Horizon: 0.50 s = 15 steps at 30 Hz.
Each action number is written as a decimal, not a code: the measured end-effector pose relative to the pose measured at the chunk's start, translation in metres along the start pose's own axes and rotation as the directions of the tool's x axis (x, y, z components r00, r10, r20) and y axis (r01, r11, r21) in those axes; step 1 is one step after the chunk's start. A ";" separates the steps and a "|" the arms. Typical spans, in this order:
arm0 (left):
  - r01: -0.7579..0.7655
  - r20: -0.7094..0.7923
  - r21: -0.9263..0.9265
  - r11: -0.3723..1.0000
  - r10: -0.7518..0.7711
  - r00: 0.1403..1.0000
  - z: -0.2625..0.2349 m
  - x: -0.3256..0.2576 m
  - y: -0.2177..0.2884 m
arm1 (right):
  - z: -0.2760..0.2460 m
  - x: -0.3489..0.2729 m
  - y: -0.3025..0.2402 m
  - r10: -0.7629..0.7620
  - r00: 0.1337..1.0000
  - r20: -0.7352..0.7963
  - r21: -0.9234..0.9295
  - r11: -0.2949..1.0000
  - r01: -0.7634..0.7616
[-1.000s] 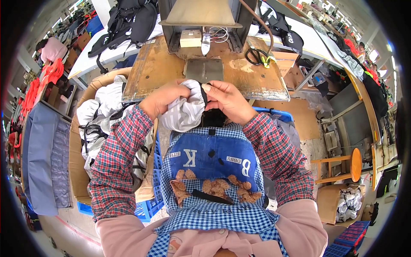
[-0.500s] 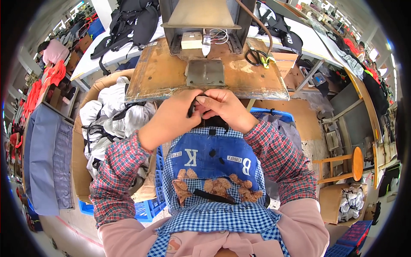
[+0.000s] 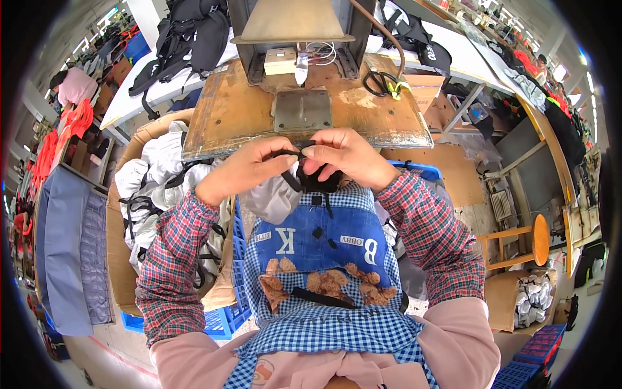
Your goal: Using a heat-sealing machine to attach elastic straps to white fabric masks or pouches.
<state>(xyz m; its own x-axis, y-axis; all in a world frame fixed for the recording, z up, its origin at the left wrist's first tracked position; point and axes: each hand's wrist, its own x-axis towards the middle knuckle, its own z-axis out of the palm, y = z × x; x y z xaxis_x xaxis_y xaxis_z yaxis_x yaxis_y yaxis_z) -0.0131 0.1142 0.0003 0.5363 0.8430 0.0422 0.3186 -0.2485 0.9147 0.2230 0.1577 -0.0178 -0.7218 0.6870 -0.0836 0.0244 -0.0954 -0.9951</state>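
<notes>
The person's left hand and right hand meet fingertip to fingertip, both in a closed pinch on a narrow black fabric band. The right thumb presses toward its forefinger, its other fingers curling loosely beneath; the left thumb and forefinger nip the band just beside it. Part of the band drops from the fingers along a soft, pale grey-white cloth piece, which hangs below the left hand in front of the apron. Just under the right hand is something black whose shape I can't make out.

The wearer has plaid red-and-blue sleeve covers and a blue-and-white checked apron with brown fluffy patches. Right beyond the fingertips runs the near edge of a worn brown wooden board, a dark square metal plate set in its middle. Behind that plate stands a machine with a beige flared hood; on the board's right lie black-handled scissors with a yellow tie.

By the left forearm, a brown cardboard box is heaped with more grey-white, black-strapped cloth pieces, a blue plastic crate beside it. Across on the right I see a round-topped orange wooden stool; far off on the left, another person in pink bends over.
</notes>
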 end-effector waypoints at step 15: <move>0.179 -0.346 -0.119 0.977 -0.210 0.915 -0.024 0.049 -0.017 | -0.017 0.063 0.019 -0.064 0.946 -0.319 0.279 0.947 0.158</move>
<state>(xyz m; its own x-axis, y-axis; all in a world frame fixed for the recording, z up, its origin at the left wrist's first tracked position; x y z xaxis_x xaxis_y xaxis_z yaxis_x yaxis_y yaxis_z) -0.0111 0.1707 -0.0032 0.1536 0.9880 -0.0143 0.3136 -0.0350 0.9489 0.1897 0.2112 -0.0431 -0.4638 0.8854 -0.0316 -0.2840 -0.1824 -0.9413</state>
